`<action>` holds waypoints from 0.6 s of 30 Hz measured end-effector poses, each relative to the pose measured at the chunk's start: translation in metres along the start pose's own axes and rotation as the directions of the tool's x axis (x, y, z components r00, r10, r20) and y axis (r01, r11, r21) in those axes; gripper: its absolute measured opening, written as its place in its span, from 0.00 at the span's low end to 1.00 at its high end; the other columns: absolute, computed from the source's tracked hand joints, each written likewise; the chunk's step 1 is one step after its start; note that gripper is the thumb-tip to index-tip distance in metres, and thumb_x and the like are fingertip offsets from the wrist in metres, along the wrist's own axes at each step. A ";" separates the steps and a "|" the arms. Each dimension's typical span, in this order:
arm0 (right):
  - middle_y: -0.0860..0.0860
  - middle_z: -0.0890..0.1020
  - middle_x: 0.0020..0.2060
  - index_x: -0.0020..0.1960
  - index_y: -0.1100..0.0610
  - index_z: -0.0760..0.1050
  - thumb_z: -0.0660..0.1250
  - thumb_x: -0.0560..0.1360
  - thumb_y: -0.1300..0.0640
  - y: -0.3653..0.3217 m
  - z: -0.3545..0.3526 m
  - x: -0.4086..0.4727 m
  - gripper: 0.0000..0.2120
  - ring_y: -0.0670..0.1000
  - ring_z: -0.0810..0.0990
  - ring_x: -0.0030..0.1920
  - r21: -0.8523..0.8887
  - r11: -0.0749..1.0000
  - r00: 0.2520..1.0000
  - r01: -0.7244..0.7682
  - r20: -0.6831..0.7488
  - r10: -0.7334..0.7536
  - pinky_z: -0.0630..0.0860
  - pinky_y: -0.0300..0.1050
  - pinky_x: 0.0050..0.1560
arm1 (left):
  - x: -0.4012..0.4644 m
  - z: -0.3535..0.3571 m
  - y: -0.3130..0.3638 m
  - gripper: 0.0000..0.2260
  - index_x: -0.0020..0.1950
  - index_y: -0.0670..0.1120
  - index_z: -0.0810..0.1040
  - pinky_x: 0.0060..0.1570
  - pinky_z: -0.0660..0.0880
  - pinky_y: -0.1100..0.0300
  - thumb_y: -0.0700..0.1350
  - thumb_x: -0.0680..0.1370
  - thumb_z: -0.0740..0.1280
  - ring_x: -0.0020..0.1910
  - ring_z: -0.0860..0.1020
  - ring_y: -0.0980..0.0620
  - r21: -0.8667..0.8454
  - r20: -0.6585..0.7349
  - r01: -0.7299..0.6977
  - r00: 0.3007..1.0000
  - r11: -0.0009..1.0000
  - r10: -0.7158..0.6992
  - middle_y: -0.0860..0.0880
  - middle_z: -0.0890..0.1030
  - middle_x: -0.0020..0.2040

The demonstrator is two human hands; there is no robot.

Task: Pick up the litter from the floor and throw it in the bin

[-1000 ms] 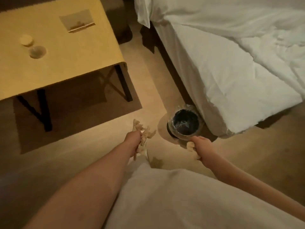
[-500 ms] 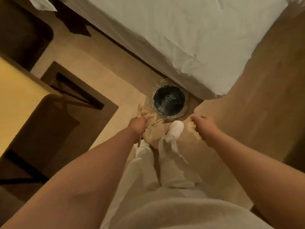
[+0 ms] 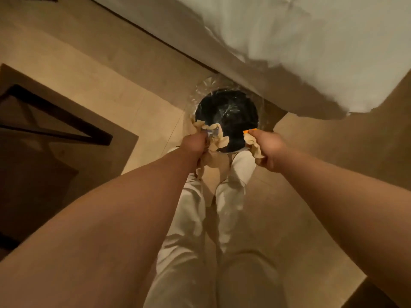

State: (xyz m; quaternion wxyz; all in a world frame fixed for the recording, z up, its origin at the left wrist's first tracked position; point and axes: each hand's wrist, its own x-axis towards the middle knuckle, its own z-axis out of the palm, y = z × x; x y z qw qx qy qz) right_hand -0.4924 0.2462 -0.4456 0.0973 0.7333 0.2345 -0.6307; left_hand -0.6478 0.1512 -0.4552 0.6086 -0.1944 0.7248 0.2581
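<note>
A bed (image 3: 322, 41) draped in a rumpled white sheet fills the upper right, its corner overhanging the pale floor (image 3: 111, 85). At the left stands what looks like a table's dark leg frame (image 3: 57, 121), casting a broad shadow. White trousers (image 3: 200, 230) and a white shoe (image 3: 243, 162) show below.

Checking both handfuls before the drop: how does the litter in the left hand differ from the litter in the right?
The left hand's litter is the bigger bunch and overlaps the bin opening; the right hand's litter is smaller, at the rim, with an orange bit. Both are pale crumpled paper, clutched by the left hand and right hand.
</note>
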 end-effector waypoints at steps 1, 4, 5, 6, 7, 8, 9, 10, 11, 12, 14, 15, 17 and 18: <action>0.54 0.79 0.39 0.47 0.55 0.82 0.66 0.75 0.49 -0.003 0.006 0.015 0.10 0.50 0.73 0.30 0.010 1.000 1.000 -0.027 0.010 0.027 0.68 0.38 0.28 | 0.016 0.003 0.005 0.15 0.58 0.42 0.80 0.44 0.77 0.55 0.51 0.78 0.65 0.39 0.79 0.47 0.022 0.008 -0.007 1.000 1.000 0.006 0.45 0.81 0.42; 0.52 0.80 0.38 0.54 0.55 0.78 0.66 0.78 0.50 -0.014 0.022 0.055 0.10 0.48 0.77 0.26 0.069 0.997 0.999 -0.047 0.022 0.045 0.68 0.33 0.19 | 0.056 0.006 0.018 0.10 0.40 0.48 0.76 0.34 0.70 0.59 0.53 0.77 0.66 0.31 0.72 0.50 0.102 0.029 0.013 0.999 0.995 -0.016 0.49 0.75 0.34; 0.52 0.80 0.38 0.54 0.55 0.77 0.65 0.79 0.49 -0.017 0.026 0.064 0.10 0.48 0.78 0.28 0.098 0.994 0.999 -0.047 0.024 0.045 0.70 0.34 0.20 | 0.067 0.006 0.021 0.10 0.40 0.49 0.77 0.35 0.70 0.59 0.54 0.76 0.66 0.31 0.72 0.50 0.123 0.048 0.023 0.998 0.992 -0.029 0.50 0.75 0.34; 0.52 0.79 0.39 0.55 0.55 0.76 0.64 0.79 0.48 -0.020 0.029 0.070 0.11 0.50 0.80 0.32 0.121 0.991 0.998 -0.057 0.035 0.053 0.72 0.36 0.23 | 0.074 0.004 0.024 0.09 0.42 0.49 0.78 0.37 0.71 0.58 0.54 0.75 0.67 0.32 0.72 0.50 0.137 0.075 0.021 0.997 0.990 -0.032 0.50 0.76 0.35; 0.53 0.79 0.42 0.55 0.54 0.75 0.64 0.79 0.46 -0.022 0.031 0.073 0.13 0.52 0.81 0.37 0.132 0.989 0.997 -0.068 0.050 0.062 0.76 0.39 0.28 | 0.077 0.004 0.027 0.08 0.43 0.49 0.79 0.38 0.73 0.58 0.53 0.75 0.67 0.34 0.74 0.50 0.136 0.105 0.024 0.994 0.990 -0.039 0.50 0.77 0.36; 0.54 0.79 0.46 0.56 0.55 0.75 0.64 0.79 0.45 -0.023 0.032 0.076 0.14 0.53 0.82 0.44 0.146 0.986 0.995 -0.080 0.063 0.071 0.78 0.44 0.32 | 0.076 0.002 0.030 0.07 0.44 0.49 0.79 0.39 0.75 0.57 0.52 0.76 0.67 0.36 0.76 0.49 0.126 0.131 0.022 0.991 0.992 -0.038 0.49 0.78 0.37; 0.56 0.79 0.50 0.55 0.55 0.74 0.64 0.79 0.45 -0.023 0.032 0.076 0.14 0.55 0.82 0.49 0.154 0.984 0.994 -0.088 0.075 0.077 0.79 0.47 0.37 | 0.076 0.000 0.032 0.07 0.46 0.49 0.78 0.41 0.77 0.55 0.51 0.77 0.66 0.39 0.78 0.49 0.120 0.147 0.016 0.989 0.993 -0.034 0.49 0.79 0.38; 0.57 0.79 0.53 0.54 0.56 0.74 0.64 0.79 0.46 -0.024 0.030 0.075 0.13 0.57 0.82 0.52 0.160 0.983 0.994 -0.094 0.076 0.082 0.80 0.50 0.41 | 0.072 -0.002 0.033 0.06 0.49 0.49 0.78 0.44 0.79 0.53 0.51 0.78 0.66 0.44 0.81 0.48 0.117 0.152 0.002 0.988 0.993 -0.020 0.50 0.80 0.41; 0.57 0.79 0.56 0.53 0.56 0.73 0.64 0.79 0.47 -0.024 0.029 0.070 0.12 0.57 0.81 0.54 0.156 0.983 0.993 -0.094 0.078 0.083 0.80 0.51 0.44 | 0.068 -0.005 0.033 0.07 0.52 0.49 0.77 0.48 0.80 0.51 0.52 0.78 0.65 0.49 0.82 0.48 0.122 0.153 -0.010 0.988 0.993 -0.009 0.50 0.80 0.44; 0.56 0.78 0.58 0.55 0.57 0.73 0.63 0.80 0.48 -0.025 0.027 0.063 0.12 0.58 0.81 0.55 0.149 0.984 0.993 -0.098 0.073 0.088 0.80 0.52 0.47 | 0.061 -0.008 0.035 0.09 0.53 0.50 0.77 0.52 0.80 0.49 0.52 0.78 0.65 0.53 0.82 0.47 0.133 0.155 -0.014 0.988 0.991 -0.007 0.49 0.81 0.48; 0.56 0.76 0.59 0.61 0.57 0.70 0.63 0.80 0.50 -0.023 0.021 0.049 0.14 0.57 0.81 0.54 0.135 0.986 0.995 -0.095 0.046 0.090 0.80 0.53 0.49 | 0.049 -0.015 0.034 0.08 0.51 0.50 0.79 0.55 0.79 0.49 0.52 0.78 0.65 0.53 0.83 0.46 0.147 0.154 -0.013 0.988 0.989 -0.009 0.46 0.83 0.53; 0.56 0.77 0.58 0.63 0.57 0.70 0.63 0.80 0.51 -0.022 0.019 0.039 0.15 0.57 0.82 0.52 0.114 0.989 0.996 -0.089 0.034 0.085 0.81 0.53 0.50 | 0.040 -0.019 0.032 0.08 0.50 0.49 0.80 0.55 0.79 0.50 0.51 0.77 0.65 0.52 0.83 0.46 0.148 0.149 -0.009 0.989 0.989 -0.013 0.46 0.84 0.54; 0.56 0.79 0.55 0.65 0.58 0.72 0.61 0.81 0.51 -0.018 0.015 0.015 0.16 0.56 0.82 0.48 0.075 0.994 0.996 -0.084 0.033 0.082 0.81 0.53 0.53 | 0.015 -0.027 0.030 0.07 0.48 0.49 0.80 0.56 0.78 0.49 0.50 0.77 0.65 0.50 0.82 0.47 0.127 0.148 -0.001 0.989 0.992 -0.018 0.47 0.83 0.50; 0.56 0.80 0.53 0.65 0.58 0.72 0.60 0.81 0.51 -0.018 0.013 0.006 0.16 0.56 0.81 0.47 0.051 0.996 0.997 -0.072 0.019 0.071 0.80 0.53 0.54 | 0.005 -0.030 0.030 0.07 0.46 0.49 0.80 0.56 0.78 0.49 0.50 0.77 0.66 0.48 0.81 0.46 0.105 0.145 -0.002 0.989 0.994 -0.013 0.47 0.81 0.49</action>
